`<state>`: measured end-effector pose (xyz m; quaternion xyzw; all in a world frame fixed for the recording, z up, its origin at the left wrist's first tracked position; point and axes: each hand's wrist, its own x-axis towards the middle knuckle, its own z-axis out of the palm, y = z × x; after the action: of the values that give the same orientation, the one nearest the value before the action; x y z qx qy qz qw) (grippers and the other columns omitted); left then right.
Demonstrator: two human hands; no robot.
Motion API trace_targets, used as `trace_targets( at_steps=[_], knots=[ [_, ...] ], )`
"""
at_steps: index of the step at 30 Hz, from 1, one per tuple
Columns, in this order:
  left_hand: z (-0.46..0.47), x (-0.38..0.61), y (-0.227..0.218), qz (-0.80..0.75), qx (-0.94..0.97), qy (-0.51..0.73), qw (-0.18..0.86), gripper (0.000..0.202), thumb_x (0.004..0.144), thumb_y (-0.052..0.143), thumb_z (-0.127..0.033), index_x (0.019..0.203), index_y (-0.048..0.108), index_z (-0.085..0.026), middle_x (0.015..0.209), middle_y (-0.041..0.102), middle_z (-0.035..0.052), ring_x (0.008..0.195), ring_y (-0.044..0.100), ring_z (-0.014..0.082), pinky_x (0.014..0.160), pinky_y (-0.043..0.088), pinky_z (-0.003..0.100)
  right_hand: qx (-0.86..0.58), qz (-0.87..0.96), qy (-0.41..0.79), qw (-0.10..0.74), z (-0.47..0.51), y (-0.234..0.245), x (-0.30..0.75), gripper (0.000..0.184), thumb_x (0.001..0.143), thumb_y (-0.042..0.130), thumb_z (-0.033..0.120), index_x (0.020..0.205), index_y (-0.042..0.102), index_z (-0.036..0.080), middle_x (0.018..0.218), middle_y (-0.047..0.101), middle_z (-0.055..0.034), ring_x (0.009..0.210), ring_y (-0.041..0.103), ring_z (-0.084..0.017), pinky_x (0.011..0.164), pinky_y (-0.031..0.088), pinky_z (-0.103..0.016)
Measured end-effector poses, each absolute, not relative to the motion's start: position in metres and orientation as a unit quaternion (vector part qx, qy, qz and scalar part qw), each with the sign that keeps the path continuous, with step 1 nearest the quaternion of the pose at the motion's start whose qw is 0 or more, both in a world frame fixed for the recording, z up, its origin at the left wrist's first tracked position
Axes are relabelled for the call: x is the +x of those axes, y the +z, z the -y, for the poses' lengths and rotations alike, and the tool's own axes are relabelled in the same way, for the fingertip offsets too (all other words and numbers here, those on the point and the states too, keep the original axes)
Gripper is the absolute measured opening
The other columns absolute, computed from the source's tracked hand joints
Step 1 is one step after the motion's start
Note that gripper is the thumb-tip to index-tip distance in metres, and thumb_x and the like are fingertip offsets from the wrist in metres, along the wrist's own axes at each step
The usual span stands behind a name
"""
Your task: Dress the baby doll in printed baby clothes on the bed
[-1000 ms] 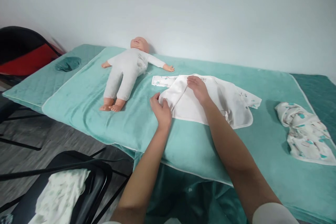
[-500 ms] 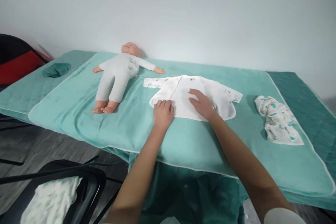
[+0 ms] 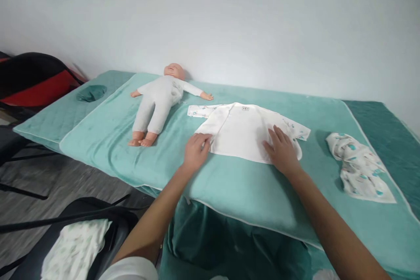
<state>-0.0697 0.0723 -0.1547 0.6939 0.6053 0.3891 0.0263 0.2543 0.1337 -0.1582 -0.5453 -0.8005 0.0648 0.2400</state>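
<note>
- Lying spread on the bed (image 3: 249, 188): shirt (image 3: 243, 133), long axis left to right.
- Left hand (image 3: 196, 153): at near-left edge, grip unclear.
- Right hand (image 3: 283, 152): unclenched, over near-right edge, equally near.

I see a plain aqua mat (image 3: 243, 188), a white shirt (image 3: 244, 133) with teal-printed sleeves (image 3: 197, 111), white teal-patterned cloth (image 3: 361, 168) toward three o'clock, black-and-red chair (image 3: 42, 89) toward nine.

Hands (image 3: 196, 152) apart, palms down, fingers (image 3: 205, 137) bent, forearms (image 3: 160, 210) outstretched
</note>
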Motion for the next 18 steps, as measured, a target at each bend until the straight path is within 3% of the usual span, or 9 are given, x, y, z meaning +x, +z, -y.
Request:
trace_targets(
  at_steps=[6,10,13,18],
  knots=[
    [-0.1,-0.22,-0.119,-0.706,0.576,0.406,-0.072,0.027,0.091,0.054,-0.025,0.116,0.066,-0.022,0.122,0.068,0.0107,0.124,0.058,0.0278,0.112,0.043,0.046,-0.481,0.792,0.239,0.291,-0.209,-0.129,0.133,0.058,0.096,0.05,0.048,0.147,0.052,0.021,0.156,0.05,-0.0141,0.149,0.042,-0.034,0.124,0.034,-0.058],
    [-0.114,-0.308,-0.127,-0.785,0.482,0.388,-0.028,0.04,0.087,0.062,-0.031,0.125,0.061,-0.019,0.136,0.06,0.0164,0.133,0.051,0.0328,0.118,0.037,0.054,-0.437,0.777,0.316,0.324,-0.291,-0.122,0.006,0.056,0.092,0.06,0.044,0.142,0.055,0.019,0.148,0.057,-0.0147,0.143,0.048,-0.035,0.123,0.033,-0.057],
    [-0.123,-0.341,-0.136,-0.809,0.414,0.402,0.116,0.055,0.088,0.063,-0.045,0.135,0.058,-0.018,0.138,0.061,0.0167,0.127,0.058,0.0323,0.112,0.045,0.052,-0.442,0.769,0.31,0.344,-0.353,-0.12,-0.077,0.06,0.089,0.067,0.041,0.138,0.054,0.009,0.143,0.057,-0.0227,0.142,0.046,-0.04,0.124,0.027,-0.06],
    [-0.149,-0.359,-0.128,-0.729,0.351,0.474,0.347,0.063,0.085,0.062,-0.068,0.124,0.066,-0.018,0.109,0.076,0.0115,0.093,0.073,0.0265,0.081,0.06,0.039,-0.446,0.706,0.41,0.367,-0.429,-0.121,-0.166,0.067,0.081,0.075,0.057,0.126,0.055,0.011,0.117,0.069,-0.0192,0.129,0.057,-0.043,0.115,0.035,-0.069]
  ],
)
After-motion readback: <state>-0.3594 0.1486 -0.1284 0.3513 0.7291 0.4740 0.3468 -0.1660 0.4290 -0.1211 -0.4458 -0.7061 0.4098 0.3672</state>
